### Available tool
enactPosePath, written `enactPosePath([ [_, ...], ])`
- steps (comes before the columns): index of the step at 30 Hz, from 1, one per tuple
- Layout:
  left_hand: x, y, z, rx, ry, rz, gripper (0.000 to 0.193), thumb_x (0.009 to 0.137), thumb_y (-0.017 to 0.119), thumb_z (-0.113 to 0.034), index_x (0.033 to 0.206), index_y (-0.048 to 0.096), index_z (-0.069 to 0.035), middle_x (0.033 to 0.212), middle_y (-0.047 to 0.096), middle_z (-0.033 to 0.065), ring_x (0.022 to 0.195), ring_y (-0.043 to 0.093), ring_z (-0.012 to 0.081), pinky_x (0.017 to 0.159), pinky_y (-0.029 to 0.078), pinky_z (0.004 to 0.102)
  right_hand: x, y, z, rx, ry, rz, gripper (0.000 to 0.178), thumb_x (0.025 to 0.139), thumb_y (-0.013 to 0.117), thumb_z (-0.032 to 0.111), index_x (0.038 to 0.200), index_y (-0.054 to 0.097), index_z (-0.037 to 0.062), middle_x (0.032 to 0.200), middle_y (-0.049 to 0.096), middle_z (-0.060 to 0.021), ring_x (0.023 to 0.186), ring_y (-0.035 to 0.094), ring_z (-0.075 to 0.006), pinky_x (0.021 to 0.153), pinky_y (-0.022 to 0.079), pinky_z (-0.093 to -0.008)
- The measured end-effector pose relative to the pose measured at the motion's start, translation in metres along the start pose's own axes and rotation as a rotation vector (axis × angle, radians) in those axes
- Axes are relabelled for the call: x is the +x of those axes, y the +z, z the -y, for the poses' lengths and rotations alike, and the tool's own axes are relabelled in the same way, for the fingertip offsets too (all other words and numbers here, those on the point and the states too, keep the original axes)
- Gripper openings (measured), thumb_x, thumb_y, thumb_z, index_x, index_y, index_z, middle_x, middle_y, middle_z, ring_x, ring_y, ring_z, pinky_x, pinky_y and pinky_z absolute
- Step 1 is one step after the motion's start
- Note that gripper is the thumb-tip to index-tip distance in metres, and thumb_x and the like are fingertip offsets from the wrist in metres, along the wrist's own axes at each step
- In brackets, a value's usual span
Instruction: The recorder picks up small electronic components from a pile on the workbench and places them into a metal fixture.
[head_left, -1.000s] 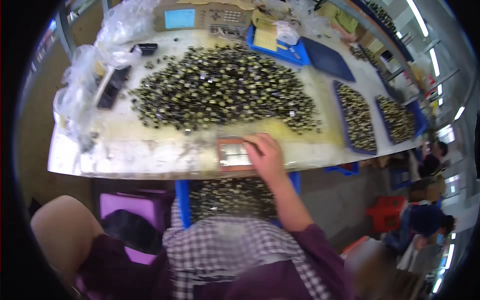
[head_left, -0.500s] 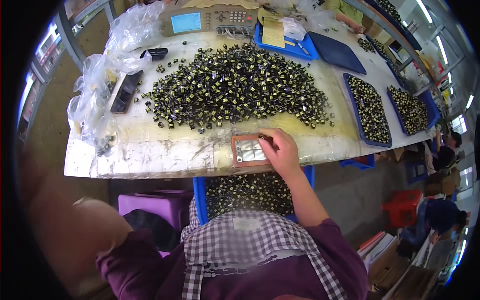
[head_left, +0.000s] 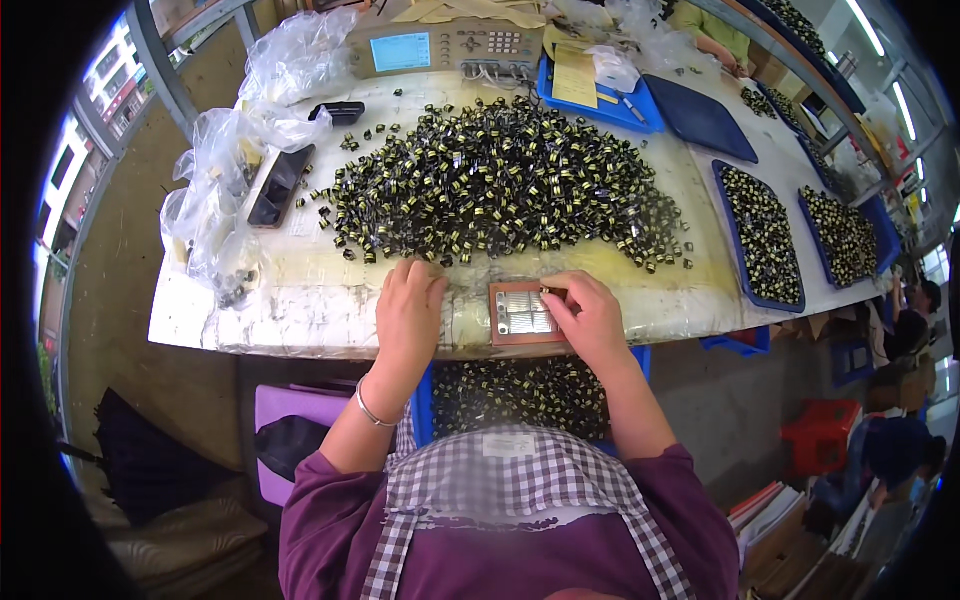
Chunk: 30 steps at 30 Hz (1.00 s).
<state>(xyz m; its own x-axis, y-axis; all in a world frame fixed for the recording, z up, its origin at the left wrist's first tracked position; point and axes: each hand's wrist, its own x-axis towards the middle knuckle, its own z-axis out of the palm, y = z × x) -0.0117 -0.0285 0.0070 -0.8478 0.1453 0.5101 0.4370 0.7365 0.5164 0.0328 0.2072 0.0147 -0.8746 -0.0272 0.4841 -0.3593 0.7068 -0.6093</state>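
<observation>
A large pile of small black-and-yellow wound components (head_left: 500, 180) spreads over the worktable. My left hand (head_left: 408, 308) rests at the near edge of the pile, fingers stretched forward and thumb a little apart; nothing shows in it. By the front edge lies a reddish-brown plate (head_left: 526, 339) with a pale metal, lined face. At its right side my right hand (head_left: 592, 312) is closed, pinching one small component (head_left: 545, 291) between thumb and fingertips, mostly covered by them.
A blue bin of components (head_left: 520, 395) sits below the table edge before me. Filled blue trays (head_left: 760, 235) stand right. A bench meter with a screen (head_left: 400, 52) is at the back, a phone (head_left: 281, 187) and plastic bags (head_left: 205, 215) left. Another person's arm (head_left: 715, 50) shows far right.
My left hand has come from the lower left, off the table, to the near edge of the pile. The right hand stays at the plate's right side. The whole view has shifted slightly.
</observation>
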Motion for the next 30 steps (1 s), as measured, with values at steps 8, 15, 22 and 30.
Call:
enactPosePath([
  [8,0.001,0.003,0.002,-0.025,-0.043,-0.055,0.014,0.081,0.068,-0.007,0.089,0.057,-0.003,0.091,0.059,0.0125,0.086,0.058,0.0340,0.072,0.047,0.0425,0.000,-0.005,0.011,0.100,0.134,0.113,0.017,0.081,0.071,0.009,0.098,0.069,0.0056,0.086,0.066,-0.0084,0.062,0.059,-0.0197,0.059,0.048,-0.0319],
  [15,-0.001,0.002,-0.010,-0.187,-0.067,-0.010,0.016,0.083,0.067,-0.005,0.098,0.063,-0.002,0.093,0.064,0.0141,0.082,0.060,0.0331,0.073,0.049,0.0401,0.001,-0.005,0.011,0.116,0.076,0.137,0.014,0.080,0.073,0.009,0.093,0.070,0.0052,0.086,0.068,-0.0066,0.061,0.057,-0.0168,0.058,0.047,-0.0294],
  [22,-0.007,0.010,-0.010,-0.096,0.203,-0.056,0.019,0.082,0.068,-0.003,0.102,0.067,-0.004,0.092,0.066,0.0124,0.079,0.062,0.0291,0.070,0.051,0.0371,0.008,-0.013,0.006,0.164,0.115,0.287,0.016,0.078,0.075,0.005,0.094,0.072,0.0035,0.092,0.069,-0.0065,0.064,0.056,-0.0123,0.062,0.047,-0.0245],
  [30,-0.008,0.016,-0.031,-0.277,0.326,0.041,0.020,0.080,0.070,-0.004,0.099,0.066,-0.003,0.091,0.066,0.0116,0.080,0.061,0.0299,0.070,0.050,0.0383,0.005,-0.011,0.005,0.104,0.010,0.275,0.016,0.080,0.074,0.005,0.095,0.072,0.0033,0.093,0.067,-0.0070,0.071,0.060,-0.0155,0.063,0.049,-0.0261],
])
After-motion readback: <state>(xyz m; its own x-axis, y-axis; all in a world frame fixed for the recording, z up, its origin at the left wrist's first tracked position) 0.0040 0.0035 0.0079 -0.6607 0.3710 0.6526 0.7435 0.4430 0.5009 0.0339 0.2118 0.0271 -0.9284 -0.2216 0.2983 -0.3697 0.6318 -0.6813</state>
